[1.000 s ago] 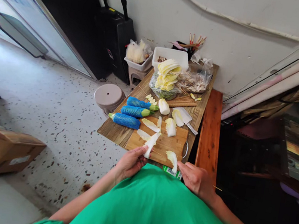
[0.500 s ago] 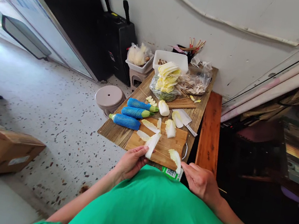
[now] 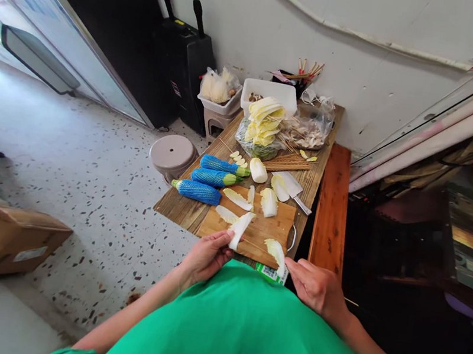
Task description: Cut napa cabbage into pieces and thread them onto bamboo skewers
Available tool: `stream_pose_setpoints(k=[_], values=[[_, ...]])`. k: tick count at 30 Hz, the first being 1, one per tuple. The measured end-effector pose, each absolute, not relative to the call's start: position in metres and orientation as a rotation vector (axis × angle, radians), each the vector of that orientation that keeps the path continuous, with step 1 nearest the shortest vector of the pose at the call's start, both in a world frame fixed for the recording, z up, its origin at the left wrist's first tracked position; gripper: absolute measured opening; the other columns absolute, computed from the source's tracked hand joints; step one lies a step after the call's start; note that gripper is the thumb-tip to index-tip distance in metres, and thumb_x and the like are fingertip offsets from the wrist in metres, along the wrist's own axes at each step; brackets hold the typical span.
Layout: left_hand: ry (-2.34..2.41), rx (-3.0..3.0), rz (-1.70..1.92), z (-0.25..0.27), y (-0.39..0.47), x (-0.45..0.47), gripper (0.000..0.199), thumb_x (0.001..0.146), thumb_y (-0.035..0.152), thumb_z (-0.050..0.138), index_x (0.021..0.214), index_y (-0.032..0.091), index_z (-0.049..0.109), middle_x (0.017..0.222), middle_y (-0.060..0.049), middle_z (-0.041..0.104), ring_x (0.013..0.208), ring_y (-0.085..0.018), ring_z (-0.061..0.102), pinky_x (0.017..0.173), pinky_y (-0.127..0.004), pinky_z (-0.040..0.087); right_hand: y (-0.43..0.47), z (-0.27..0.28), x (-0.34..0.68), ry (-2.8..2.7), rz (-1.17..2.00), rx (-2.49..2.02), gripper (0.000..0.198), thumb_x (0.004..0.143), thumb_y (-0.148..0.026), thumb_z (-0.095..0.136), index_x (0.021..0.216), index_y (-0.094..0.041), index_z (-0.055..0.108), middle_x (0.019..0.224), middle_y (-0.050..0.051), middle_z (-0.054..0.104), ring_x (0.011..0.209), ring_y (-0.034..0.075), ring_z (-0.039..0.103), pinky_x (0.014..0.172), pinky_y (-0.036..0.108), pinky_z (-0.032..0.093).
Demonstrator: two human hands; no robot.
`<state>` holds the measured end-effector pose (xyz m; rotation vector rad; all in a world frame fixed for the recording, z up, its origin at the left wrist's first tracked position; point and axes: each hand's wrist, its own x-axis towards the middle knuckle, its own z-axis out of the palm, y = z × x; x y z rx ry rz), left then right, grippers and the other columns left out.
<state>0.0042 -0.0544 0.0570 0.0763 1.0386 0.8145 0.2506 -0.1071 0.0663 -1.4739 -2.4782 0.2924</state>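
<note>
My left hand (image 3: 211, 254) pinches a napa cabbage leaf (image 3: 239, 228) between thumb and fingers, over the near left edge of the wooden cutting board (image 3: 269, 224). In my right hand (image 3: 318, 283), closed, is a thin bamboo skewer (image 3: 257, 244); its tail sticks out to the right behind the fist. A second cabbage leaf piece (image 3: 275, 255) is on the skewer beside my right fingertips. The skewer's point runs toward the left-hand leaf; whether it enters that leaf is too small to tell. More cabbage leaf pieces (image 3: 269, 202) lie on the board.
A cleaver (image 3: 293, 187) lies right of the board under a leaf. Blue-netted zucchini (image 3: 200, 192) lie on the left. Behind are a skewer bundle (image 3: 290, 163), stacked cabbage leaves (image 3: 265, 122), a bag of mushrooms (image 3: 310, 132) and a white tub (image 3: 272, 92). A stool (image 3: 172, 154) stands left.
Both hands keep their grips and have hardly moved. The view has shifted very slightly; the items on the table look the same.
</note>
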Motion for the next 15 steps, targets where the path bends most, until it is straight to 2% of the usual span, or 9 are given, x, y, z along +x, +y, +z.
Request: stream_pose_setpoints(k=[15], values=[[1.074,0.173,0.795,0.0563,-0.0594,0.0081,0.008,0.073,0.016,0.065,0.074,0.008,0.066,0.074,-0.005,0.062,0.051,-0.004,0.046,0.046,-0.013,0.04,-0.1125,0.0671,0.2568,-2.52,0.319,-1.487,0.03,0.092,-0.022,0.034,0.102,-0.02,0.063,0.067,0.001,0.059,0.056,0.009,0.053,0.049,0.021,0.029]])
